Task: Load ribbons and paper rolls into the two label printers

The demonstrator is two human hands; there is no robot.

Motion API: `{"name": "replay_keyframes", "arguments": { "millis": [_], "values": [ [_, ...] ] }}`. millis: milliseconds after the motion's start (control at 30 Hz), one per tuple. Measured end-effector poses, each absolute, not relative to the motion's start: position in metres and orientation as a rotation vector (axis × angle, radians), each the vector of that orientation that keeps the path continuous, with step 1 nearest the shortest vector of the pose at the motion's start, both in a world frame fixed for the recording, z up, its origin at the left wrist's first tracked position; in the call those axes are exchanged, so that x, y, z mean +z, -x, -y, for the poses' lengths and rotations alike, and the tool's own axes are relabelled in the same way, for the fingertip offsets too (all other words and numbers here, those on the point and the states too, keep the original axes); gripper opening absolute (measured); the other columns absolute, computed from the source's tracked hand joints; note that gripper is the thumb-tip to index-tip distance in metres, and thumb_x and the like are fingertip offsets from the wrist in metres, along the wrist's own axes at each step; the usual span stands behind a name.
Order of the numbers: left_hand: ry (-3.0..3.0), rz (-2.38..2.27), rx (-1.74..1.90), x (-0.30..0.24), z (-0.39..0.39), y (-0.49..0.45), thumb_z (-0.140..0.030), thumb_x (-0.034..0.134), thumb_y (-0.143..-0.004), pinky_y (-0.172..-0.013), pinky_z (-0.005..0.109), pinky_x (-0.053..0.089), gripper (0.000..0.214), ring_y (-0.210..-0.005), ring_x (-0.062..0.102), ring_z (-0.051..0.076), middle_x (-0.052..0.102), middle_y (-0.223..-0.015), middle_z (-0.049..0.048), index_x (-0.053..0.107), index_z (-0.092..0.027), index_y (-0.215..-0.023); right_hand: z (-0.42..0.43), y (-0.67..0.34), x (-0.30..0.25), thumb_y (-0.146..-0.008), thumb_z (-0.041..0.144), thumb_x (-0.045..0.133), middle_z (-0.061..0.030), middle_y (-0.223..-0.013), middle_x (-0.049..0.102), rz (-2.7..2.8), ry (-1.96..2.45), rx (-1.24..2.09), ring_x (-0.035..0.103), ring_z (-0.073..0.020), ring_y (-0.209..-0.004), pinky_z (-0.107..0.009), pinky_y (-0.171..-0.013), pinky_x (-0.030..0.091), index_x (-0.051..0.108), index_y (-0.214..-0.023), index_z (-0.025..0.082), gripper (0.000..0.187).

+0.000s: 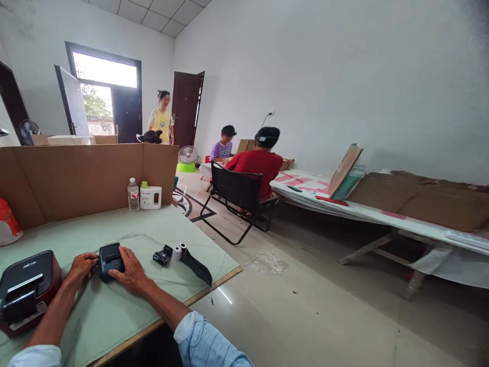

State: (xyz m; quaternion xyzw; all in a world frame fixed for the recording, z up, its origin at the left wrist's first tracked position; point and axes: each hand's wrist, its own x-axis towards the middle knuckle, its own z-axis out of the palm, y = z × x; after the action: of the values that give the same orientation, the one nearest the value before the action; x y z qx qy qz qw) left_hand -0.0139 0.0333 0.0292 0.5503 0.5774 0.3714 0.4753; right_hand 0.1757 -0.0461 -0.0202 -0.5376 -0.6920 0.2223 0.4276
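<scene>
- Sitting on the pale green tabletop [153, 229], the small dark device [110, 265] lies between the person's two hands, near the middle of the table's close side.
- The right hand [132, 269] grasps it from the right, thumb at the near corner and fingers along the side.
- The left hand [82, 266] is at the device's left edge with its fingertips drawn together; I cannot tell whether they grip anything.
- Beside the left forearm stands a larger black and dark red machine [36, 285].
- To the right of the right hand, well apart from the device, lie a black part [162, 256], a white roll [176, 253] and a black strip [196, 267] that trails toward the table's edge.
- Farther back, a clear bottle [133, 196] and a white jug [151, 197] with a green cap stand side by side before an upright cardboard screen [87, 178].
- Across the floor, a person in red [254, 168] sits in a black folding chair [237, 192] at a long table [305, 196]; a person in purple [220, 150] is there too.
</scene>
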Motion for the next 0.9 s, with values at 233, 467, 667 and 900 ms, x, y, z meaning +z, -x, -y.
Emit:
{"name": "replay_keyframes", "arguments": {
  "millis": [233, 467, 667, 900],
  "values": [
    [-1.352, -1.381, 0.9, 0.0289, -0.0382, 0.0175, -0.037, 0.075, -0.041, -0.042, 0.022, 0.03, 0.034, -0.047, 0.047, 0.013, 0.054, -0.05, -0.0021, 0.064, -0.018, -0.067, 0.0479, -0.1734, -0.015, -0.085, 0.041, 0.08, -0.0168, -0.167, 0.041, 1.705, 1.352, 0.559, 0.039, -0.0331, -0.156, -0.049, -0.129, 0.034, 0.035, -0.165, 0.018, 0.094],
    [-1.347, -1.371, 0.88, 0.0287, -0.0403, 0.0184, -0.035, 0.074, -0.041, -0.043, 0.022, 0.031, 0.034, -0.048, 0.046, 0.013, 0.054, -0.05, -0.0027, 0.064, -0.018, -0.07, 0.0428, -0.173, -0.0206, -0.083, 0.042, 0.083, -0.0168, -0.166, 0.042, 1.696, 1.355, 0.547, 0.04, -0.0347, -0.155, -0.051, -0.128, 0.035, 0.036, -0.164, 0.02, 0.097],
    [-1.345, -1.387, 0.842, 0.0303, -0.0389, 0.0192, -0.036, 0.071, -0.043, -0.044, 0.023, 0.032, 0.038, -0.051, 0.048, 0.014, 0.055, -0.055, -0.0024, 0.064, -0.018, -0.075, 0.0455, -0.1738, -0.0188, -0.083, 0.043, 0.082, -0.0164, -0.165, 0.044, 1.689, 1.324, 0.538, 0.041, -0.0348, -0.154, -0.052, -0.128, 0.034, 0.037, -0.164, 0.021, 0.096],
    [-1.345, -1.4, 0.795, 0.0343, -0.0378, 0.0175, -0.029, 0.072, -0.054, -0.044, 0.025, 0.032, 0.021, -0.051, 0.048, 0.015, 0.058, -0.058, -0.0003, 0.064, -0.022, -0.072, 0.0468, -0.1745, -0.0149, -0.083, 0.044, 0.083, -0.0185, -0.166, 0.042, 1.701, 1.36, 0.544, 0.04, -0.0345, -0.154, -0.051, -0.128, 0.034, 0.036, -0.164, 0.017, 0.098]
  ]
}}
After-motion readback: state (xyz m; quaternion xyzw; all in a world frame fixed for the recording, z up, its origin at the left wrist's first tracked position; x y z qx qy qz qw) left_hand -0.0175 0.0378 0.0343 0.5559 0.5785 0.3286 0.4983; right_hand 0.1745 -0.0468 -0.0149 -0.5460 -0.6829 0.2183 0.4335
